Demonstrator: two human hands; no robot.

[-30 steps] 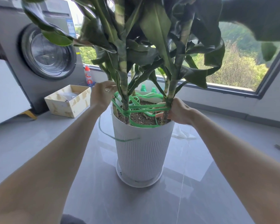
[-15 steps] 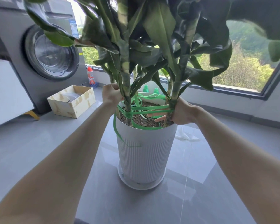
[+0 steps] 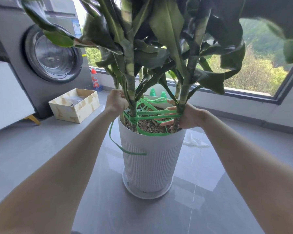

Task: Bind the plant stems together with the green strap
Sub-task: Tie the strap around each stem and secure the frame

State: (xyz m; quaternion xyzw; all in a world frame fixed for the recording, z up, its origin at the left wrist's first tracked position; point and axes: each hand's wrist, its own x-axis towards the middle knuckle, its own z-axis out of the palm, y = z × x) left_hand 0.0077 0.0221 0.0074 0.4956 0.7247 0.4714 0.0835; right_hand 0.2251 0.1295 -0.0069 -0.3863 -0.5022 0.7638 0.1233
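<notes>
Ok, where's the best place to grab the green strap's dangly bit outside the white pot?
Probably pinch the dangling tail midway, from the left, where it curves clear of the white pot. It's a thin flat band, so put thumb and finger on its flat faces; its tip lies against the ribbed wall.

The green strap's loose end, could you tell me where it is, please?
Head view: the loose end dangles below the left hand, across the ribbed white pot's left side.
</notes>
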